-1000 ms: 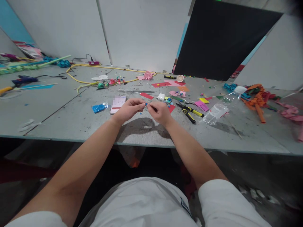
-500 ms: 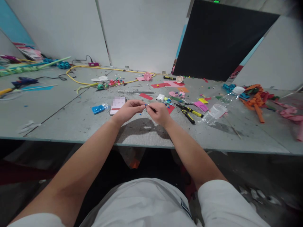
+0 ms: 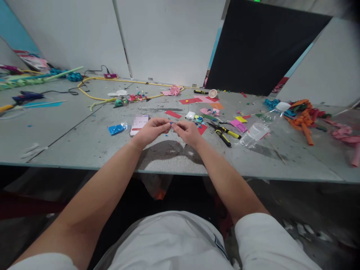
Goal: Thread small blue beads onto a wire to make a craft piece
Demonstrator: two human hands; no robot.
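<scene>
My left hand (image 3: 152,131) and my right hand (image 3: 188,133) meet fingertip to fingertip just above the grey table (image 3: 84,142). Both are closed in a pinch on a tiny blue piece (image 3: 171,123) held between them. The piece is too small to name further. A phone (image 3: 139,125) lies just left of my left hand. Beyond it sits a small blue bag (image 3: 117,129). Yellow-handled pliers (image 3: 225,134) lie to the right of my right hand.
Coloured paper scraps (image 3: 197,100) and foam bits litter the table's middle. A clear plastic bottle (image 3: 257,131) lies on its side at right, with orange and pink twisted strips (image 3: 305,120) beyond. A yellow cable (image 3: 92,84) loops at the back left. A black board (image 3: 261,48) leans behind.
My right hand has moved slightly left, closing the small gap to my left hand's fingertips. The rest of the table is unchanged.
</scene>
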